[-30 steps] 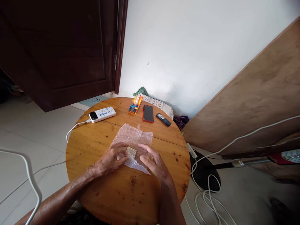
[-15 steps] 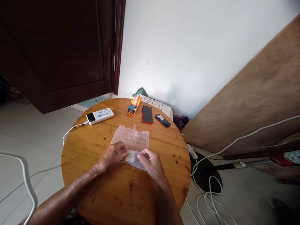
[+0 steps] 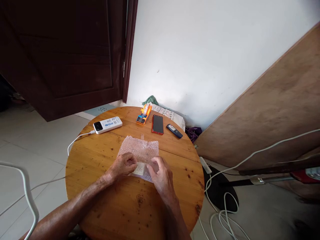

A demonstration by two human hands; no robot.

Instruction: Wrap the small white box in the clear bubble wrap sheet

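Note:
A sheet of bubble wrap [image 3: 140, 150] lies on the round wooden table [image 3: 100, 156], its near edge folded over a small flat pale packet [image 3: 139, 169]. My left hand [image 3: 123, 166] presses the folded wrap at the packet's left side. At the packet's right side, my right hand [image 3: 160, 176] pinches the wrap. Both hands touch the wrap and the packet shows between them through the plastic.
At the table's far side lie a white power bank [image 3: 107, 124] with a white cable [image 3: 75, 140], an orange tape dispenser [image 3: 144, 114], a red-cased phone [image 3: 157, 124] and a small dark device [image 3: 174, 130]. A wooden board [image 3: 270, 103] leans at right; cables [image 3: 225, 210] lie on the floor.
The near flap of bubble wrap has been folded over the packet, which lay bare a second ago. Both hands have closed in on it, my right hand moving left onto the wrap.

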